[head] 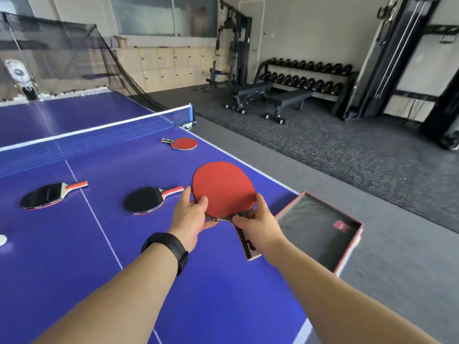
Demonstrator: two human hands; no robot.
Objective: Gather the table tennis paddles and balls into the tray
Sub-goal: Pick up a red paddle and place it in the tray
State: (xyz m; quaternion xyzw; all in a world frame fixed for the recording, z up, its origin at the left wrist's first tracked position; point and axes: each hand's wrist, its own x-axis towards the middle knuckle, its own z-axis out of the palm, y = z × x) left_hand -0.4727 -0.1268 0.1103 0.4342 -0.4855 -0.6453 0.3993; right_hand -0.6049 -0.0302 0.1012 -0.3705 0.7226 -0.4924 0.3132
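1. Red rubber faces up on the paddle [223, 188] that both hands hold above the blue table [223, 306], near its right edge. The left hand [191, 219] pinches the lower left rim of the blade between thumb and curled fingers. The right hand [258, 225] is closed around the neck, where the blade meets the handle, and the handle points down toward the person.

2. The tray [320, 232], a shallow box with a dark lining and a reddish rim, sits just beside the right hand and hangs partly over the table edge. As far as I can see it has no paddle and no ball in it, only a small red mark on the lining. So I judge the task is at its beginning: nothing is gathered yet, and this paddle looks like the first one to go in.

3. Three paddles remain flat on the table: a far red one [183, 143] near the net [99, 142], a black one in the middle [146, 199], and a black one on the left [47, 194].

4. A white round shape [2, 240] at the left border is probably a ball, but it is cut off. Other balls may lie outside the view. The near corner of the tray is hidden behind the right forearm. The white specks under the far netting are too blurred to name.
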